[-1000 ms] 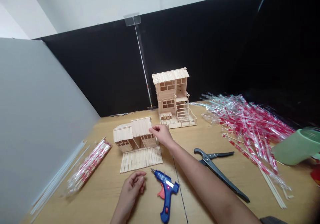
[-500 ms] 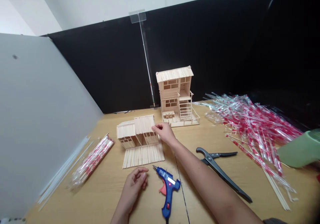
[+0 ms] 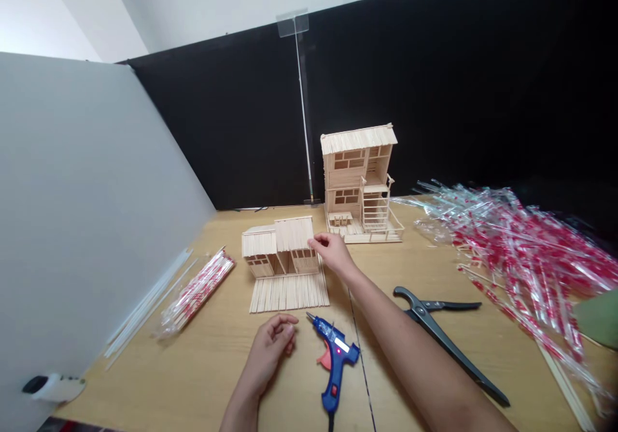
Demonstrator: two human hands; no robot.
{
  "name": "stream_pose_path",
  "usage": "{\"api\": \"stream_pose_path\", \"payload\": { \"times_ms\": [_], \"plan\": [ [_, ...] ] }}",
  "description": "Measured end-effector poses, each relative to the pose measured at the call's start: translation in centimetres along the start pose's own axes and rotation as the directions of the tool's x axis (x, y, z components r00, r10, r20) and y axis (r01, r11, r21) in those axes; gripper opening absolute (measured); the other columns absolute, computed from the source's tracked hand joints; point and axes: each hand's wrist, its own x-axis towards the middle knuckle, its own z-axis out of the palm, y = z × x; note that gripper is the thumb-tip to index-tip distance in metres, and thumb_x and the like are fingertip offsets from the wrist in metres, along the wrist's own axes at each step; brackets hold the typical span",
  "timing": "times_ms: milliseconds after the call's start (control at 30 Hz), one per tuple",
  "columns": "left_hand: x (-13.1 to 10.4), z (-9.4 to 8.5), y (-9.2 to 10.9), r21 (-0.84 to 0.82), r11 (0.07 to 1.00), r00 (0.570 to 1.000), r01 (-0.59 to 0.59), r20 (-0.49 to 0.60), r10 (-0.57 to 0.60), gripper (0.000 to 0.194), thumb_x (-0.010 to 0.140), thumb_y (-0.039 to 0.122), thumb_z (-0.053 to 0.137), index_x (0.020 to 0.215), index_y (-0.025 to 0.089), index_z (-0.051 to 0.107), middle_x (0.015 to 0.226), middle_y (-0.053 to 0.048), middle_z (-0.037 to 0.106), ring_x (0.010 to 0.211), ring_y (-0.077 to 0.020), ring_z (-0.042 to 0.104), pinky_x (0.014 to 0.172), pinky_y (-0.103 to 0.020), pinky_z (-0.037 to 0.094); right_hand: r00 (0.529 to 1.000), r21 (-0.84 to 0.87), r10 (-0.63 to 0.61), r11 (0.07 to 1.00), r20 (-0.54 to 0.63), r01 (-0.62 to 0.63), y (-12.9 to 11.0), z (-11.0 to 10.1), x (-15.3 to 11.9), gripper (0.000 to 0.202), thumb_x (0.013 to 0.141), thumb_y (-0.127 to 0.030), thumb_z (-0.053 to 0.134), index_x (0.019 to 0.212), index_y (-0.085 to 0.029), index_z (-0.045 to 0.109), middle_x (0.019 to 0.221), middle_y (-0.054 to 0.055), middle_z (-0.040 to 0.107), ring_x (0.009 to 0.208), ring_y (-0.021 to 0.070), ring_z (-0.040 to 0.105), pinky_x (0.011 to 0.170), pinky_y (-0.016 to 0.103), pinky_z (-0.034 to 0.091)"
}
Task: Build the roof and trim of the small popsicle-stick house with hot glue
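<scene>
A small model house (image 3: 292, 263) made of thin wooden sticks stands mid-table, with a sloped stick roof (image 3: 294, 234) in two levels and a slatted deck (image 3: 288, 292) in front. My right hand (image 3: 333, 253) reaches across to it, thumb and forefinger pinched at the right edge of the higher roof section. Whether a separate stick is between the fingertips is hidden. My left hand (image 3: 275, 345) rests on the table before the deck, fingers loosely curled and holding nothing. Just right of it lies a blue glue gun (image 3: 334, 361), its nozzle pointing toward the house and a red light showing.
A taller two-storey stick house (image 3: 360, 184) stands behind, near the black panel (image 3: 232, 123). Pliers-like cutters (image 3: 449, 342) lie beside my right forearm. Plastic wrappers (image 3: 526, 245) heap at right by a green object (image 3: 599, 316). Bundled sticks (image 3: 197, 293) and pale glue sticks (image 3: 147, 306) lie left.
The whole view has shifted, so the scene sits farther right and a white bottle shows at lower left. My right hand stays at the roof edge; my left hand keeps its place.
</scene>
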Motion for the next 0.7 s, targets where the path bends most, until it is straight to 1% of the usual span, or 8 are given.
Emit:
{"api": "stream_pose_path", "payload": {
  "times_ms": [133, 433, 700],
  "plan": [
    [-0.07, 0.07, 0.06, -0.008, 1.0, 1.0, 0.003, 0.0, -0.003, 0.042, 0.081, 0.049, 0.069, 0.099, 0.013, 0.06, 0.064, 0.003, 0.052, 0.058, -0.0089, 0.045, 0.057, -0.022, 0.035, 1.0, 0.003, 0.001, 1.0, -0.001, -0.001, 0.1, -0.01, -0.05, 0.028, 0.077, -0.043, 0.063, 0.067, -0.016, 0.066, 0.062, 0.002, 0.061, 0.061, 0.0166, 0.054, 0.064, 0.028, 0.041],
    [-0.01, -0.03, -0.27, -0.007, 1.0, 1.0, -0.007, 0.006, 0.007, 0.041, 0.081, 0.049, 0.069, 0.098, 0.012, 0.061, 0.064, 0.002, 0.053, 0.058, -0.0091, 0.047, 0.057, -0.022, 0.036, 1.0, 0.023, -0.004, 1.0, -0.005, 0.004, 0.27, 0.09, -0.1, 0.028, 0.076, -0.043, 0.064, 0.069, -0.016, 0.067, 0.066, 0.003, 0.065, 0.065, 0.0175, 0.057, 0.065, 0.029, 0.043],
    [-0.27, 0.01, -0.18, -0.007, 1.0, 1.0, -0.005, 0.002, 0.005, 0.041, 0.081, 0.049, 0.068, 0.099, 0.013, 0.06, 0.064, 0.002, 0.053, 0.058, -0.0091, 0.047, 0.058, -0.022, 0.036, 1.0, 0.019, 0.001, 1.0, -0.016, -0.001, 0.16, 0.12, -0.31, 0.029, 0.074, -0.043, 0.066, 0.078, -0.015, 0.07, 0.072, 0.005, 0.068, 0.068, 0.0188, 0.059, 0.068, 0.031, 0.045]
  ]
}}
